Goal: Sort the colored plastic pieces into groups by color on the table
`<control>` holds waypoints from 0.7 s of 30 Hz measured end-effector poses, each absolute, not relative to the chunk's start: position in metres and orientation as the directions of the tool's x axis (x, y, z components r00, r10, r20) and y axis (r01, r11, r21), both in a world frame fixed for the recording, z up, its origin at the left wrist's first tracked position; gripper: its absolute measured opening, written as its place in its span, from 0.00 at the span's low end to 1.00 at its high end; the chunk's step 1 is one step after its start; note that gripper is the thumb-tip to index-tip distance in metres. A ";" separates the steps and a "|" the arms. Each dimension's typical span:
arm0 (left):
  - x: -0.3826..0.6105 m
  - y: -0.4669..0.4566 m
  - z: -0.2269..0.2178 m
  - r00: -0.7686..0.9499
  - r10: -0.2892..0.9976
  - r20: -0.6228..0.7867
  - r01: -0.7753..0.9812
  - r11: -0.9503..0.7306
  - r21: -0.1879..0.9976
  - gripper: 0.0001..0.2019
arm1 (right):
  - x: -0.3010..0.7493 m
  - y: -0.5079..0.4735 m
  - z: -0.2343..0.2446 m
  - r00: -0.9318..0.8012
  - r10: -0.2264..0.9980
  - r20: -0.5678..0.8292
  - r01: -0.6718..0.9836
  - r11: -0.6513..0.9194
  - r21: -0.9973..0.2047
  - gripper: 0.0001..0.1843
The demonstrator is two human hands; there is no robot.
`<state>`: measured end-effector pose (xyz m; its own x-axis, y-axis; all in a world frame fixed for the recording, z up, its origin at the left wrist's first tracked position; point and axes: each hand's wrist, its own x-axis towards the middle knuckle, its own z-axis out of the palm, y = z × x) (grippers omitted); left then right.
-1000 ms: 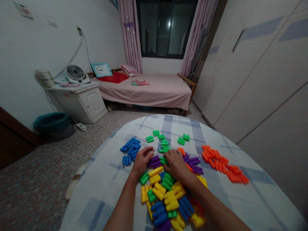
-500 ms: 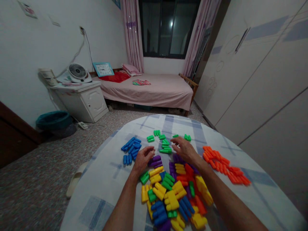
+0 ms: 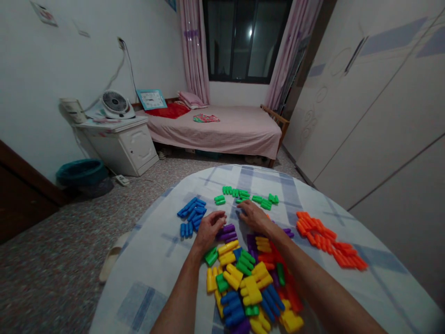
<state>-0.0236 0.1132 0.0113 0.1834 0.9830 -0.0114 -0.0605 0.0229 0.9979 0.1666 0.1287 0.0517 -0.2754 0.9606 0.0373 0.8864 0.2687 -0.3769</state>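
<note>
My left hand (image 3: 210, 228) rests at the table's middle with its fingers loosely bent and apart, beside purple toy blocks (image 3: 227, 233) and blue toy blocks (image 3: 192, 212). Just right of it, my right hand (image 3: 254, 216) reaches over the cloth, fingers spread, its tips by the nearest of the green toy blocks (image 3: 266, 204). Neither hand visibly holds anything. Between my forearms lies a mixed pile with yellow toy blocks (image 3: 250, 291), plus blue, green, purple and red ones; my right forearm hides part of it.
Orange toy blocks (image 3: 314, 230) lie grouped on the right of the round table, which has a checked tablecloth (image 3: 134, 304). Beyond stand a bed (image 3: 222, 132) and a white cabinet (image 3: 134, 144) carrying a fan (image 3: 114, 103). A wardrobe (image 3: 375, 106) is on the right.
Green blocks in the middle have shifted away from me, closer to the others in a loose row. My right hand has moved slightly left and nearer; my left hand stays almost in place.
</note>
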 end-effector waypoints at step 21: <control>-0.024 0.114 0.010 0.189 0.982 -0.013 -0.037 0.021 0.999 0.19 | 0.154 0.109 0.081 -0.322 0.946 0.023 0.751 0.270 -0.602 0.19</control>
